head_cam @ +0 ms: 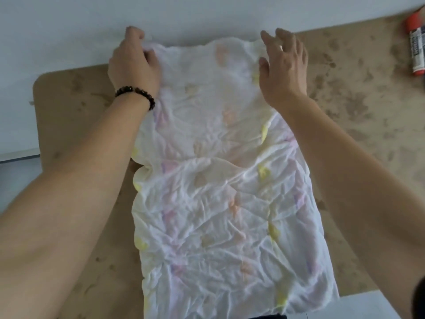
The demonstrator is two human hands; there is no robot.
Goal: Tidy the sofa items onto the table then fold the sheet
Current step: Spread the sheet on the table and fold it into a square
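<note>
A crumpled white sheet (220, 185) with faint pink, yellow and orange marks lies folded into a long strip down the middle of a brown, stained table (358, 116). My left hand (134, 63), with a dark bead bracelet at the wrist, pinches the sheet's far left corner. My right hand (284, 65) hovers at the far right corner with fingers spread; its fingertips touch or nearly touch the cloth, holding nothing that I can see.
A red and white tube-shaped item (416, 47) lies at the table's far right corner. Pale floor or wall surrounds the table on the left and beyond its far edge. The table's near edge runs under the sheet's lower end.
</note>
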